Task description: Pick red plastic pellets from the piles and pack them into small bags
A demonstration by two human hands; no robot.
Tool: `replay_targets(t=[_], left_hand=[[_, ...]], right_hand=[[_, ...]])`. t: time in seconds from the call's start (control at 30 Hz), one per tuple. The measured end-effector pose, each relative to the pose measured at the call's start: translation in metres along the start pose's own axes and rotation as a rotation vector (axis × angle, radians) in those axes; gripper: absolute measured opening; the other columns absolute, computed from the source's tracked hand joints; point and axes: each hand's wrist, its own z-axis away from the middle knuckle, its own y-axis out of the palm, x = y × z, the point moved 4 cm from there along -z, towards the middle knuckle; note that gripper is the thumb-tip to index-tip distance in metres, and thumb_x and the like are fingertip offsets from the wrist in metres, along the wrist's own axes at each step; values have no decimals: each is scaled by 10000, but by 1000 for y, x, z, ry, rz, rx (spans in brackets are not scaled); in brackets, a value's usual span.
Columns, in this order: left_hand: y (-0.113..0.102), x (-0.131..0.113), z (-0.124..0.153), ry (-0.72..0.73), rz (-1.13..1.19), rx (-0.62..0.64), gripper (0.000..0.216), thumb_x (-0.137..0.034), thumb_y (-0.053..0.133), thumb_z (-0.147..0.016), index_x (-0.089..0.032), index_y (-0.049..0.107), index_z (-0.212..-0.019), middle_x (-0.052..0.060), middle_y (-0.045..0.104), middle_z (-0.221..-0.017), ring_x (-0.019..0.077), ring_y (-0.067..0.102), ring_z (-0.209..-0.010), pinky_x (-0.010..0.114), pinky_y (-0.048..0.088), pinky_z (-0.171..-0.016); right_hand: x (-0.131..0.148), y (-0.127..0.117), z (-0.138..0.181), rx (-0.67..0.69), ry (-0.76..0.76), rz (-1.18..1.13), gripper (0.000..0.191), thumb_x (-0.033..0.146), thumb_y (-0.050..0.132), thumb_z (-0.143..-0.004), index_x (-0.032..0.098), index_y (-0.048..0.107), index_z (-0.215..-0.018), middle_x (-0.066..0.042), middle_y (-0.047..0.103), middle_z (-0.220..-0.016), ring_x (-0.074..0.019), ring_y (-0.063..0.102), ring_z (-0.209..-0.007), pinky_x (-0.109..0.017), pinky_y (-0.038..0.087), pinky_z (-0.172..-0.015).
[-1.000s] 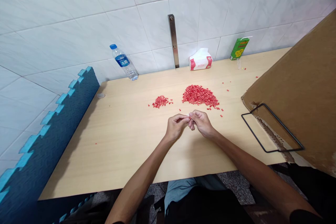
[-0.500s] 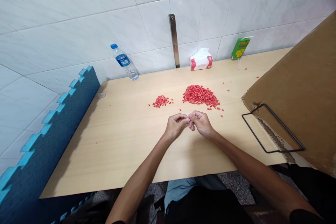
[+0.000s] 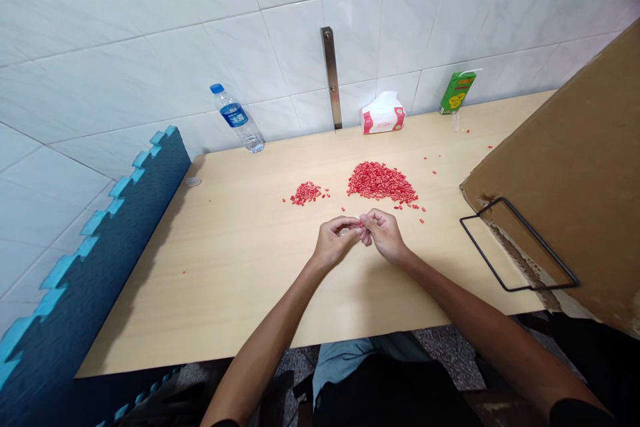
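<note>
My left hand [image 3: 333, 241] and my right hand [image 3: 386, 237] meet just above the table in front of the red piles. Both are closed in a pinch, fingertips touching. A speck of red, seemingly a small red piece [image 3: 361, 224], shows between them, mostly covered by the fingers. Behind my hands lies a large pile of small red tube-like pieces [image 3: 381, 181], with a smaller pile [image 3: 307, 193] of the same kind to its left. A few loose pieces are scattered around both piles.
A water bottle [image 3: 237, 117], a tissue pack [image 3: 383, 115] and a green drink carton [image 3: 457, 92] stand along the tiled wall. A blue foam mat [image 3: 120, 233] edges the left side. Cardboard [image 3: 560, 180] with a black wire frame [image 3: 530, 233] takes up the right.
The fingers have shifted slightly against each other, and a bit of red now shows between the fingertips. Both arms stay in almost the same place, and the piles look unchanged.
</note>
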Motion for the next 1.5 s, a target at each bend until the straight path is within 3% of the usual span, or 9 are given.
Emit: replay_targets(t=[0.43, 0.67, 1.03, 1.5], left_hand=[[-2, 2, 3, 90, -177, -133, 199, -263, 766, -663, -133, 709, -804, 61, 709, -787, 160, 644, -742, 286, 499, -730], [-2, 2, 2, 83, -132, -93, 197, -273, 760, -684, -142, 738, -830, 82, 728, -833, 177, 662, -769, 303, 508, -753], [-1, -3, 3, 145, -255, -49, 157, -289, 712, -746, -160, 755, -824, 82, 724, -825, 175, 661, -774, 291, 499, -764], [-1, 3, 0, 17, -67, -23, 192, -323, 746, -705, -140, 731, -760, 44, 692, -702, 136, 615, -667, 269, 496, -693]], right_hand=[[2, 1, 3, -33, -51, 17, 367, 509, 667, -779, 185, 560, -647, 26, 560, -488, -87, 484, -420, -207, 381, -409], [3, 1, 2, -37, -33, 1, 353, 512, 673, -772, 190, 571, -670, 14, 589, -512, -98, 500, -423, -220, 393, -407], [-3, 0, 1, -27, 7, 47, 425, 564, 567, -834, 191, 522, -635, 24, 560, -480, -88, 464, -381, -212, 350, -381], [3, -1, 1, -12, -38, 171, 456, 574, 551, -841, 204, 486, -584, 44, 483, -446, -88, 388, -402, -235, 316, -433]])
